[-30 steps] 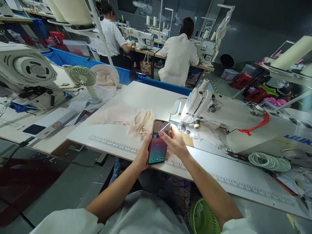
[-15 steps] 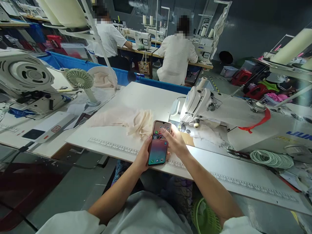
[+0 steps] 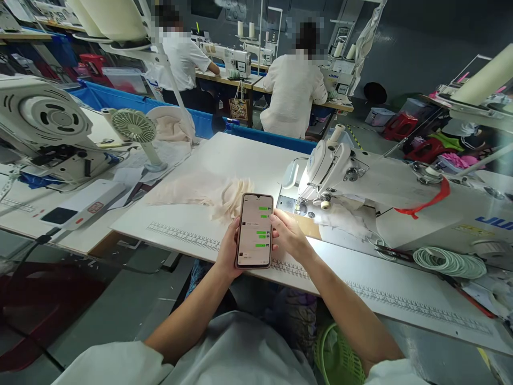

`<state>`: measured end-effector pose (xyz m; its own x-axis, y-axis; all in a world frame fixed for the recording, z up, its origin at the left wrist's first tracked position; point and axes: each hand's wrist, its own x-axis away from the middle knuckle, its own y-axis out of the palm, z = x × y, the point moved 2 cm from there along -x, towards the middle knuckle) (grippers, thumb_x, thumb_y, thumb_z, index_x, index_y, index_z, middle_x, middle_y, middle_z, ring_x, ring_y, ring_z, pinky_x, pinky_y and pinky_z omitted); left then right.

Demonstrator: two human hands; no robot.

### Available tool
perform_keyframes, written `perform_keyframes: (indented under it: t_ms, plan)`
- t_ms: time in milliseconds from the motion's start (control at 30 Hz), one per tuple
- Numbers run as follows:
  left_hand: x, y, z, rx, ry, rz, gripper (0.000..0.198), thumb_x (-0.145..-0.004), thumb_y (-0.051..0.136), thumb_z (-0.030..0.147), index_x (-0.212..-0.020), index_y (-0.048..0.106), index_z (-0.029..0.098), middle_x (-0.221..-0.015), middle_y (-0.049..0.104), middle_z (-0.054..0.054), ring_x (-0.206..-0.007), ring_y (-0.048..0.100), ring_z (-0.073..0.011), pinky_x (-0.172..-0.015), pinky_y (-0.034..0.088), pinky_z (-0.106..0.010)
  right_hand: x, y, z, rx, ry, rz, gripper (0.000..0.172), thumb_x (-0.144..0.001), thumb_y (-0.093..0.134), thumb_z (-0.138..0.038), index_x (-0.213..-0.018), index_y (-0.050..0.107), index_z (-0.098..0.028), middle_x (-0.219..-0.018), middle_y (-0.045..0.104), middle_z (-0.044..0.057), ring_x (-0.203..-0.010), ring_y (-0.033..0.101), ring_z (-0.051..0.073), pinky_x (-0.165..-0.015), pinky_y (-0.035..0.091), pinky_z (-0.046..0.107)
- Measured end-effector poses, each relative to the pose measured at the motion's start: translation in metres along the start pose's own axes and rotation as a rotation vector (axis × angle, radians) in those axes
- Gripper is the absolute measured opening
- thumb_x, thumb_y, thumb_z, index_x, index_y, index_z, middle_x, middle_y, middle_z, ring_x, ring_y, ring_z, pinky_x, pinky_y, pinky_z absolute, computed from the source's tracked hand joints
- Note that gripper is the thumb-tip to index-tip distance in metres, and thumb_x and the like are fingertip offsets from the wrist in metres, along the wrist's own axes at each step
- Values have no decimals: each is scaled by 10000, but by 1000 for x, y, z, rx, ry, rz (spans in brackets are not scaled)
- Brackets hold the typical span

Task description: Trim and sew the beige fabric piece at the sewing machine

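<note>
Indoors, my left hand (image 3: 229,252) grasps a lit phone (image 3: 254,231) above the bench's (image 3: 244,156) near edge, left of a sewing machine (image 3: 320,167); my right hand (image 3: 292,236) meets the phone's right side, its grip unclear.

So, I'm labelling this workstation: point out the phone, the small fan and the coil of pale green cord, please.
Phone (image 3: 255,233), head view: middle of the lit screen.
Small fan (image 3: 133,126), head view: its round grille.
Coil of pale green cord (image 3: 449,263), head view: the looped strands.
</note>
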<state>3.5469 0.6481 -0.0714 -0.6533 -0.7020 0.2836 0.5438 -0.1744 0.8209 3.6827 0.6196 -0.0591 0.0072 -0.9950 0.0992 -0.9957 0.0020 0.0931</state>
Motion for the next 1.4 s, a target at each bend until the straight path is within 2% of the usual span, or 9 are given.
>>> perform_keyframes:
  t_ms: [133, 367, 567, 767, 867, 1000, 1133, 1233, 1400]
  plan:
    - [1, -3, 1, 27, 24, 63, 528, -1030, 323, 435, -1283, 640, 98, -1045, 754, -163, -994, 723, -319, -913, 598, -497, -1, 1, 1, 51, -16, 10, 427, -895, 530, -621, -1001, 613, -216, -871, 605, 38, -665, 539, 132, -412, 380, 206]
    - [1, -5, 2, 29, 39, 15, 521, -1013, 380, 454, -1310, 633, 108, -1041, 756, -158, -1006, 721, -324, -917, 598, -491, 1, 1, 0, 108, -32, 14, 391, -912, 504, -555, -1022, 661, -214, -850, 604, 42, -692, 502, 143, -438, 410, 216]
    - [2, -7, 2, 24, 32, 5, 515, -998, 405, 457, -1302, 636, 111, -1052, 756, -157, -1016, 718, -327, -916, 599, -489, 0, 2, 0, 103, -29, -14, 414, -921, 499, -573, -1084, 661, -227, -905, 649, 47, -709, 565, 152, -442, 409, 223]
    - [3, -7, 3, 38, 64, 104, 498, -1009, 354, 428, -1173, 692, 101, -966, 769, -138, -961, 732, -307, -914, 600, -463, 1, 2, 2, 116, -65, -67, 449, -933, 518, -600, -1144, 624, -217, -923, 633, 39, -722, 572, 139, -517, 452, 240]
    - [3, -8, 2, 11, 110, 129, 512, -1005, 345, 432, -1138, 704, 91, -970, 768, -148, -968, 731, -312, -927, 590, -453, 2, 2, 5, 163, -116, -86, 560, -887, 618, -599, -1280, 557, -204, -1051, 617, 60, -856, 591, 158, -684, 538, 281]
    - [3, -3, 8, -29, 266, 35, 563, -974, 386, 513, -1220, 671, 96, -1122, 742, -162, -1052, 704, -331, -924, 587, -452, 4, 6, 8, 166, -97, -45, 842, -802, 757, -554, -1458, 359, -206, -1257, 584, 113, -988, 608, 182, -853, 559, 352]
    - [-3, 10, 25, -124, 437, -78, 582, -930, 488, 558, -1347, 588, 163, -1248, 695, -141, -1055, 700, -318, -848, 611, -426, 8, 16, 8, 120, -71, -123, 664, -797, 762, -565, -1275, 497, -189, -1167, 649, 109, -983, 643, 197, -808, 560, 339]
    - [-12, 22, 36, -202, 544, -137, 617, -927, 496, 589, -1381, 550, 175, -1235, 692, -147, -1055, 699, -319, -820, 619, -411, 9, 21, 7, 85, 0, -170, 609, -772, 761, -609, -1140, 542, -176, -996, 688, 74, -794, 664, 163, -656, 538, 284]
    - [-32, 37, 32, -265, 589, -153, 598, -947, 463, 596, -1358, 565, 174, -1212, 701, -142, -1070, 701, -321, -785, 634, -390, 4, 15, 6, 25, 28, -50, 624, -699, 797, -638, -1037, 525, -189, -802, 663, -4, -565, 592, 97, -510, 468, 223]
